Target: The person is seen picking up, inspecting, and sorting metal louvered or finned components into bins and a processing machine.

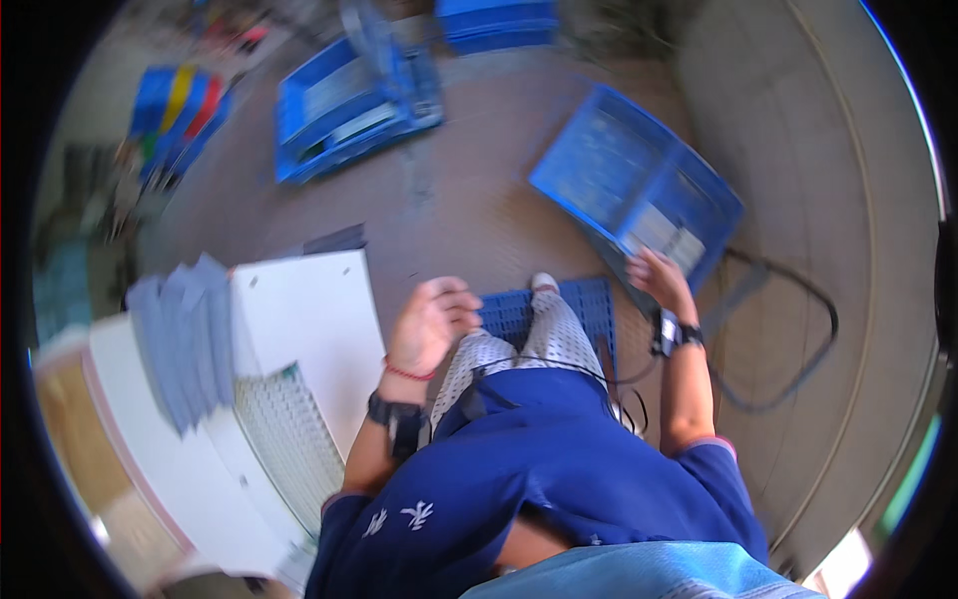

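Left hand [432, 324]: loosely spread, empty.
Right hand [659, 277]: near blue divided plastic crate [609, 150]; I cannot tell whether gripping.

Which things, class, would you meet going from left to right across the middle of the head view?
Grey fabric pieces → left hand → blue grid-like floor panel → right hand → dark loop by the wall.

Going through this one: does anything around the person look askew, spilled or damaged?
No spill or damage is evident, though blur limits detail. One untidy thing: a dark, cord-like loop sprawls loosely at the right, beyond the blue crate near the right hand, rather than being neatly coiled.
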`<action>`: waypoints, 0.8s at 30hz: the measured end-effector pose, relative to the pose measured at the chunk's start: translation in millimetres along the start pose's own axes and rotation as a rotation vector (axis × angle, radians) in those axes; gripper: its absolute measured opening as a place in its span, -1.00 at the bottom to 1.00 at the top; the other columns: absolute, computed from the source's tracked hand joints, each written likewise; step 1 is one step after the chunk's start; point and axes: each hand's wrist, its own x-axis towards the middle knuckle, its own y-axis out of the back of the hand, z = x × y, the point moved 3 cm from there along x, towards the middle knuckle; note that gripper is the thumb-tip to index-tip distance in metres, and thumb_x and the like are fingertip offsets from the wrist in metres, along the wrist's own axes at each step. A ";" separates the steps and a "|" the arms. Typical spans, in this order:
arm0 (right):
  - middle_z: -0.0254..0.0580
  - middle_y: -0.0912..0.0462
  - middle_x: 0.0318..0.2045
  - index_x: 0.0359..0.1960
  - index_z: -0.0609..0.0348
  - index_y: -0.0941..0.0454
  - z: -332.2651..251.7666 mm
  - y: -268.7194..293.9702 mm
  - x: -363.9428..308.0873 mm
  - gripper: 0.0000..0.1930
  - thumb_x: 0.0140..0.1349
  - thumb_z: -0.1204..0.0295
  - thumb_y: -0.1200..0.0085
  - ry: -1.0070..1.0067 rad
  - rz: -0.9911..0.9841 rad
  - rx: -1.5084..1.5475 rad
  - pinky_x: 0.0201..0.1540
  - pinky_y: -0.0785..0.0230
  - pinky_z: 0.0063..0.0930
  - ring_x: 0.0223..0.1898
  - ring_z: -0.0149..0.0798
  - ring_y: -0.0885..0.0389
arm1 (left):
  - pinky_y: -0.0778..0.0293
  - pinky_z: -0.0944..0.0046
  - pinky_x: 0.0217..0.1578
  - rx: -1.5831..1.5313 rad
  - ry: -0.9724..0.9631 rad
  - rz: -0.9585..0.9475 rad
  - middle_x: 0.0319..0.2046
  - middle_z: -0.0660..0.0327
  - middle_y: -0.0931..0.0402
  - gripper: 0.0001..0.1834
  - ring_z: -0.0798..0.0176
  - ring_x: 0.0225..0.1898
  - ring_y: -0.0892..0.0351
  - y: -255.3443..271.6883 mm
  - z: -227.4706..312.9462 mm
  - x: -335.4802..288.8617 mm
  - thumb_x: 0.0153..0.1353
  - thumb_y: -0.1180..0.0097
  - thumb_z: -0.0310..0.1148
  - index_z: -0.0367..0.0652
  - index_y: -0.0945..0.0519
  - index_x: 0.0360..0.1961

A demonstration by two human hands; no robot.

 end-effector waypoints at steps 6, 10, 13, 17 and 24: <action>-0.27 -0.54 -0.34 -0.16 0.21 -0.42 4.5 53.3 10.5 -0.71 0.19 0.27 -0.03 -0.042 0.149 -0.049 -0.36 -0.44 -0.48 -0.37 -0.38 -0.55 | -0.49 0.23 -0.26 -0.038 0.011 -0.001 -0.29 -0.04 -0.51 -0.52 0.12 -0.30 -0.56 3.4 -4.4 4.2 0.25 0.17 -0.01 -0.28 -0.39 -0.15; -0.29 -0.53 -0.37 -0.18 0.19 -0.43 0.4 60.3 32.6 -0.73 0.19 0.28 -0.04 -0.083 0.176 -0.099 -0.38 -0.45 -0.50 -0.38 -0.40 -0.55 | -0.49 0.25 -0.29 -0.060 -0.012 0.053 -0.30 -0.02 -0.51 -0.52 0.15 -0.32 -0.57 12.6 -6.5 7.6 0.25 0.19 0.00 -0.27 -0.39 -0.16; -0.32 -0.53 -0.38 -0.21 0.17 -0.43 -1.7 53.7 44.8 -0.74 0.17 0.29 -0.07 -0.082 0.195 -0.162 -0.40 -0.45 -0.53 -0.40 -0.43 -0.54 | -0.49 0.24 -0.29 -0.066 -0.024 0.051 -0.30 -0.01 -0.52 -0.52 0.15 -0.33 -0.57 13.6 -3.1 12.2 0.25 0.20 0.01 -0.26 -0.40 -0.16; -0.33 -0.53 -0.40 -0.23 0.15 -0.44 0.2 36.2 47.6 -0.76 0.15 0.29 -0.10 -0.088 0.170 -0.208 -0.40 -0.44 -0.55 -0.42 -0.45 -0.53 | -0.49 0.25 -0.28 -0.117 -0.026 0.042 -0.31 -0.01 -0.52 -0.53 0.15 -0.32 -0.57 26.3 -5.7 10.0 0.26 0.21 0.00 -0.26 -0.40 -0.16; -0.41 -0.51 -0.44 -0.28 0.12 -0.46 -4.0 33.1 56.5 -0.83 0.16 0.34 -0.08 -0.105 0.159 -0.253 -0.45 -0.43 -0.60 -0.46 -0.49 -0.51 | -0.51 0.25 -0.30 -0.171 -0.050 0.087 -0.31 0.01 -0.52 -0.54 0.16 -0.33 -0.57 51.9 -8.0 -0.3 0.27 0.22 -0.01 -0.25 -0.41 -0.17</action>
